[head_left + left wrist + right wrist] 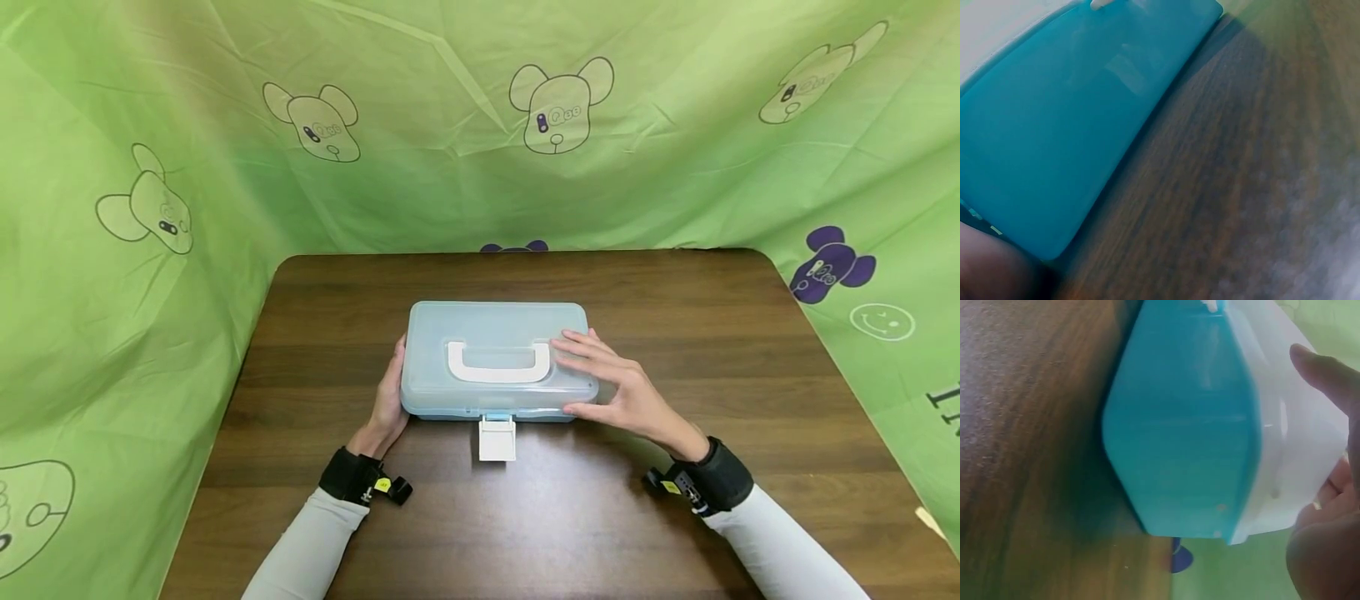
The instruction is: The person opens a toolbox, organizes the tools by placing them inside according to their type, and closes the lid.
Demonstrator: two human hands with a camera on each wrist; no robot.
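A storage box with a pale translucent blue lid (495, 323) sits in the middle of the table, its lid down over the teal base (1072, 125). A white carry handle (498, 375) lies folded flat on the lid. At the front, the white latch (497, 440) sticks out, unfastened. My left hand (387, 404) rests along the box's left side, its fingers partly hidden behind it. Over the right end, my right hand (626, 390) has its fingers spread above the lid and its thumb (1322, 372) at the front corner.
The brown wooden table (315, 333) is bordered by a green cloth (435, 192) printed with cartoon bear heads at the back and sides. A small pale object (930, 522) lies at the table's right edge.
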